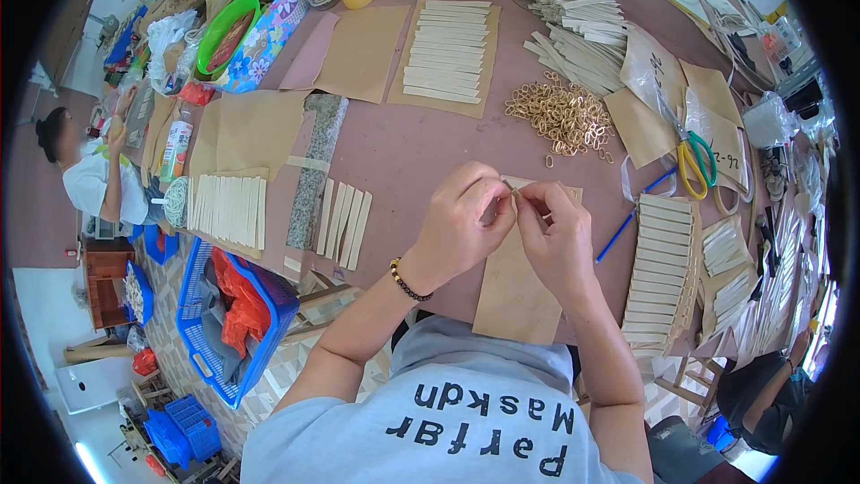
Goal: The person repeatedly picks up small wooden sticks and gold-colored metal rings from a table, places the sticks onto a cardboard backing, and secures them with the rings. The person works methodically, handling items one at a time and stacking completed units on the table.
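Over the brown counter (pixel 430 148), the left hand (pixel 464 220) and the right hand (pixel 557 237) meet, each grip pinched between thumb and forefinger on a small piece (pixel 513 190) too tiny and covered to make out. The small piece is above the far end of a tan paper sheet (pixel 520 296), which reaches back toward the person's shirt (pixel 412 394). Beyond the hands lies a heap of gold-coloured links (pixel 569 116), with a pile of pale strips (pixel 578 22) behind it. Right of the right hand lie a blue pen (pixel 615 235), scissors (pixel 692 161) with yellow and green handles, and a fringed row of strips (pixel 658 273). A beaded bracelet (pixel 408 283) circles the left wrist
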Motion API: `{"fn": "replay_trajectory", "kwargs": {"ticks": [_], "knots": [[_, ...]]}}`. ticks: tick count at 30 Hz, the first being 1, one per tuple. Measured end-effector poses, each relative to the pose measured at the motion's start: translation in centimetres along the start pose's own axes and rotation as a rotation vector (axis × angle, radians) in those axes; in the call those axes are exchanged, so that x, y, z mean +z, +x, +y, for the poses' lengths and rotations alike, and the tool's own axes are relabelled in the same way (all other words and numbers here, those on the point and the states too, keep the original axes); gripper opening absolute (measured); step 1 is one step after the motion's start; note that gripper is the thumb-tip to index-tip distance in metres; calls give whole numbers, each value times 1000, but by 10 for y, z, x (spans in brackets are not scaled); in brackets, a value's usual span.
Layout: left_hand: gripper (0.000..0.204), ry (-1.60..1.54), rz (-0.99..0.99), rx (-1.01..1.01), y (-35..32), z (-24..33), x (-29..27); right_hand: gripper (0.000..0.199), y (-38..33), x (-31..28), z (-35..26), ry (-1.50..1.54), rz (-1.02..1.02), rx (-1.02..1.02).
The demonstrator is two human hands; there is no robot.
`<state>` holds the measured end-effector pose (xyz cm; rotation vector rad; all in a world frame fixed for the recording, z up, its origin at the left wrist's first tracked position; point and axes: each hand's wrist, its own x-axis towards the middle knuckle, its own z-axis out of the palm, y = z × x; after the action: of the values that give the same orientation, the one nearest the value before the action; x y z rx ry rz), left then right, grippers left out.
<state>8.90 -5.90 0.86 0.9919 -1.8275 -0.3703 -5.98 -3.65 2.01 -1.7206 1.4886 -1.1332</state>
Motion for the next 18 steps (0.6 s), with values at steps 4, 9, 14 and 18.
{"fn": "replay_trajectory", "kwargs": {"ticks": [4,9,14,18], "knots": [[16,-21,-14,-6,-2,1,-1,10,-1,-4,-2,4,-36,-20],[17,-114,-102,-50,-7,-1,-7,16,-3,-14,0,16,-118,7],[21,-215,-236,-99,-10,-5,-14,17,-5,-20,4,-16,-181,-38],[23,-266,-316,-128,-5,0,-19,14,-5,-23,-1,-5,-218,5]]}}
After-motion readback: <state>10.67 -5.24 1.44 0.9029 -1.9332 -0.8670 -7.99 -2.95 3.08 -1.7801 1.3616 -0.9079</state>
